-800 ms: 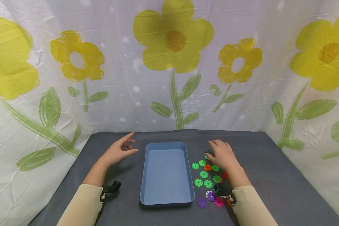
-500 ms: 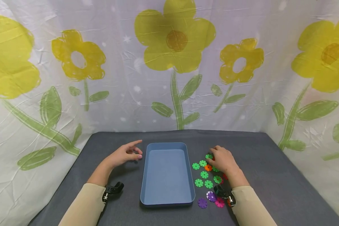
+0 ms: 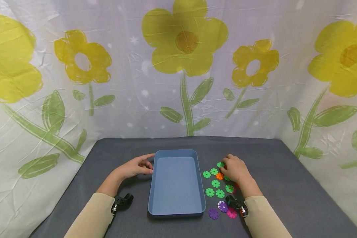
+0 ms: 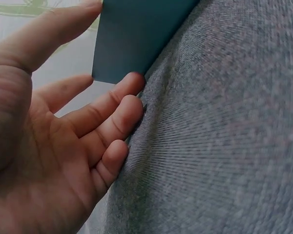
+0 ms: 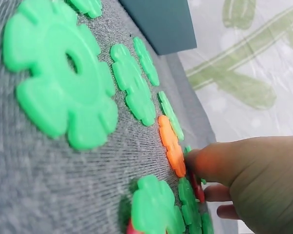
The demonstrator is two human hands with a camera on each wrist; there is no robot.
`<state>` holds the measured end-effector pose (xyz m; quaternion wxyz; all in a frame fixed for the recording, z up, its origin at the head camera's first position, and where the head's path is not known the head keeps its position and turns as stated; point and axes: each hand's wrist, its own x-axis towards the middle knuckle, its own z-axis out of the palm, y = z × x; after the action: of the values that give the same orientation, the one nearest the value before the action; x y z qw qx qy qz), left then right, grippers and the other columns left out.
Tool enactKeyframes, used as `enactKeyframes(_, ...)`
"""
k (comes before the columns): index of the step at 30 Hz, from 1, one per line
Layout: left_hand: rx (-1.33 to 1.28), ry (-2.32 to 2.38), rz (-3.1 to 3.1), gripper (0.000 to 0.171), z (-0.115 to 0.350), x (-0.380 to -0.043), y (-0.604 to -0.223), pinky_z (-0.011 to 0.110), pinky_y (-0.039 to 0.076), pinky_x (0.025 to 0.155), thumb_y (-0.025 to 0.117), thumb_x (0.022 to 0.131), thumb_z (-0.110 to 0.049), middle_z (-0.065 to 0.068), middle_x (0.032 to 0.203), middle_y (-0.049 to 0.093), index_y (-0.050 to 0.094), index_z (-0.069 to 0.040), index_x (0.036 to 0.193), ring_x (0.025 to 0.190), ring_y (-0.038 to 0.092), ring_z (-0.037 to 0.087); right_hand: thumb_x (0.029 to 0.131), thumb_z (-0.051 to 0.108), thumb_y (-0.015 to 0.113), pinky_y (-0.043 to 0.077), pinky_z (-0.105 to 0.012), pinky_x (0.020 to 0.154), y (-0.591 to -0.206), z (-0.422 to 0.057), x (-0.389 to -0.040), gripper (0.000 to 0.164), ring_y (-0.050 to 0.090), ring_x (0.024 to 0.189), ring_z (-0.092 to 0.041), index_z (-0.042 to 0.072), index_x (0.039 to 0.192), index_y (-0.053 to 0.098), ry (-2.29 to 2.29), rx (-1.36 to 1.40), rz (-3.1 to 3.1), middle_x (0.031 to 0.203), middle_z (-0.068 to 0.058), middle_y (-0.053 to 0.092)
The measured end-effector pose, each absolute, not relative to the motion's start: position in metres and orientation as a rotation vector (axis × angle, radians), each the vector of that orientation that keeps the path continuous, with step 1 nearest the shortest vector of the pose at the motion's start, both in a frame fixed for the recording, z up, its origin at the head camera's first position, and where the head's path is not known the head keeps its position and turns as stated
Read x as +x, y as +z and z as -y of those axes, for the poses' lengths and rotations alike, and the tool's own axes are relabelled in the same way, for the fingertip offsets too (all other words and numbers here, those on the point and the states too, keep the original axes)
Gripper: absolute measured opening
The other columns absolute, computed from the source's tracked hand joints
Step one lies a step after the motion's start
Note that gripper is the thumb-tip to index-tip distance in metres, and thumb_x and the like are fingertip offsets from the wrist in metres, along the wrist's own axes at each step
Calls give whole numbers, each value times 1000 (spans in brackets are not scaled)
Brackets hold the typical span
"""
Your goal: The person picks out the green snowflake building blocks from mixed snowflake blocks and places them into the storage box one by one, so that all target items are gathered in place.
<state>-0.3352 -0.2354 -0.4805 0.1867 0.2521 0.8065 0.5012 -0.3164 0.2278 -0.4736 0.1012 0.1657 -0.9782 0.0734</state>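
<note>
Notched green plastic discs point(image 3: 215, 183) lie beside the right hand point(image 3: 235, 168), narrowed at a red plastic piece point(image 5: 199, 192), whether pinching I cannot tell; the left hand point(image 3: 135, 167), loosely spread, touches the rectangular blue tray point(image 3: 177, 181); grey cloth point(image 3: 291, 198) beneath; white flower-printed fabric point(image 3: 128, 99) beyond.

The hand point(image 5: 254, 178) is touching a red disc point(image 5: 199, 191) (mostly hidden); green discs point(image 5: 58, 80) are lying near an orange disc point(image 5: 172, 148).

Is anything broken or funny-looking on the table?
Nothing looks broken. One little oddity: to the right of the blue tray, a green disc lies off-centre over a reddish disc, while several other green discs lie flat on their own.
</note>
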Motion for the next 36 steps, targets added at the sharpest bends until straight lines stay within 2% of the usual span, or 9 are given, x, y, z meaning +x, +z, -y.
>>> enactKeyframes(7,717,1401,-2288,85,233,-334,-480,36,47,77,72,99,-17,15,115,63,19,-4,164,89,57,23,95,24,73,52,-53,84,-469,-227,-317,27,63,97,-37,1,111,74,196,491,2875,106,-15,65)
enactKeyframes(18,682,1375,-2289,87,233,-333,-479,38,48,80,74,97,-21,16,123,59,22,-9,165,86,56,22,96,24,74,54,-50,81,-442,-216,-310,29,65,94,-32,2,115,74,217,530,2793,101,-11,66)
enactKeyframes(26,683,1384,-2281,88,232,-334,-480,38,48,81,75,97,-22,15,122,60,22,-8,164,84,57,23,95,23,76,55,-44,76,-416,-197,-294,30,64,88,-26,3,118,74,213,661,2694,104,-9,67)
enactKeyframes(36,688,1403,-2287,87,232,-334,-482,39,47,80,76,96,-22,17,119,61,24,-7,164,91,57,25,95,21,76,52,-37,70,-389,-169,-267,31,62,84,-18,5,122,73,364,818,2658,100,-4,66)
